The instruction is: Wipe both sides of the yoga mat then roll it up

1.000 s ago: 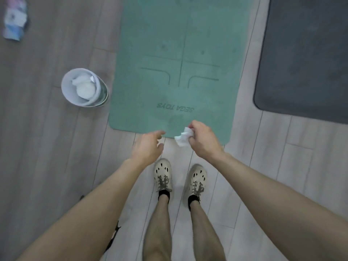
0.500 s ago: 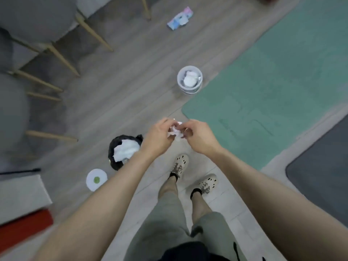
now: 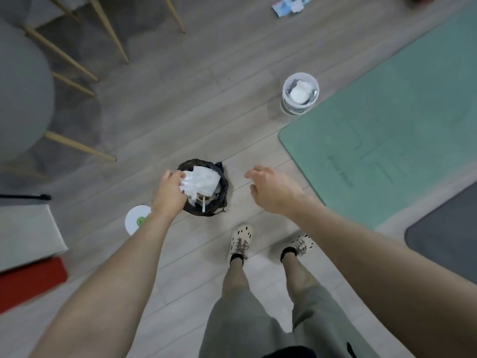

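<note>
The green yoga mat [image 3: 392,120] lies flat and unrolled on the wooden floor at the right, its printed side up. My left hand [image 3: 169,195] hovers over a small bin with a black liner [image 3: 225,187] and grips a crumpled white wipe [image 3: 188,189] at the bin's left rim. More white tissue lies inside the bin. My right hand [image 3: 273,192] hangs to the right of the bin, between it and the mat's near corner, fingers loosely spread and holding nothing.
An open wipes canister [image 3: 300,96] stands by the mat's left edge. A white lid [image 3: 135,219] lies left of the bin. Chair legs [image 3: 77,148] fill the upper left, a dark grey mat [image 3: 449,241] the lower right, a packet [image 3: 290,3] the top.
I have turned left, away from the mat, toward the bin. The wipe passed from my right hand to my left, which now holds it over the bin. My right hand has let go.
</note>
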A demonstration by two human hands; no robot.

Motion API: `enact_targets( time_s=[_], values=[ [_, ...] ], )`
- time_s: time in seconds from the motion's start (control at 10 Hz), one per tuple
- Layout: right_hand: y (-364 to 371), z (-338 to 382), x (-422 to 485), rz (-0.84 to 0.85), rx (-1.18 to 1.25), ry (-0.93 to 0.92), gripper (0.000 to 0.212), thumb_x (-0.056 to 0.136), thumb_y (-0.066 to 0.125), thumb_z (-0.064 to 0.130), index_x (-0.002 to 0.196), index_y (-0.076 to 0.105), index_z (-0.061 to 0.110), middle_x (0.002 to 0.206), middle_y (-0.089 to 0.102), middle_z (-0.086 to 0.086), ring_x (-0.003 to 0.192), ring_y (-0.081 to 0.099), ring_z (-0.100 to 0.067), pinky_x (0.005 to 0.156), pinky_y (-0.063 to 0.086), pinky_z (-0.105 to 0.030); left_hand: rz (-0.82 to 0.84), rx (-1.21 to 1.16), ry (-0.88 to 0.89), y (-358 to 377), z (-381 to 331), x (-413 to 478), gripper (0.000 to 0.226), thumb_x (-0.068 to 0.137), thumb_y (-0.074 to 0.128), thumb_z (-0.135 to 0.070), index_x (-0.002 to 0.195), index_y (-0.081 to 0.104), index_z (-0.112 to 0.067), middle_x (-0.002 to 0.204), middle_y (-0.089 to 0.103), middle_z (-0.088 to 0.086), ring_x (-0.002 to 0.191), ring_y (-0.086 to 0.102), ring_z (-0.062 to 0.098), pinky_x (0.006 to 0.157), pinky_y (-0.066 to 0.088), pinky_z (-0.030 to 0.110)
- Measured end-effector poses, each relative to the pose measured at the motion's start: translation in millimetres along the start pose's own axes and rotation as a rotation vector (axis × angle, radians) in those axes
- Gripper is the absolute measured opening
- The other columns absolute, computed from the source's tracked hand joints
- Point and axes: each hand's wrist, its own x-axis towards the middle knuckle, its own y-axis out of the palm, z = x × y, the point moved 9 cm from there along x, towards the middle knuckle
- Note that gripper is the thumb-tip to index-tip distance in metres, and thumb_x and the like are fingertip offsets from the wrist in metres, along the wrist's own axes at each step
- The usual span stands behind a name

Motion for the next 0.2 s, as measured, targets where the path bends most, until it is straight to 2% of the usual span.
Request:
enact_targets(
  time_s=[0.1, 0.2],
  values=[
    [24.9, 7.4, 11.3, 0.035, -0.039, 0.013, 0.036, 0.098, 0.047, 0.011, 0.13, 0.062, 0.014, 0.118, 0.063, -0.006, 0.101, 0.067, -0.033, 0.082, 0.06, -0.045, 0.177, 0.107, 0.005, 31.7, 29.9, 9.8, 0.055, 0.082, 0.074, -0.021, 0.136, 0.06, -0.021, 0.127, 0.056, 0.005, 0.115, 0.06, 0.034, 0.094, 0.053, 0.045],
    [30.9, 4.6, 16.2, 0.04, -0.069, 0.024, 0.035, 0.097, 0.046, 0.01, 0.129, 0.062, 0.013, 0.117, 0.062, -0.007, 0.099, 0.066, -0.034, 0.08, 0.059, -0.045, 0.192, 0.163, 0.063, 17.3, 17.4, -2.3, 0.048, 0.087, 0.073, -0.031, 0.133, 0.063, -0.024, 0.126, 0.059, 0.003, 0.114, 0.061, 0.031, 0.09, 0.054, 0.044]
  ],
)
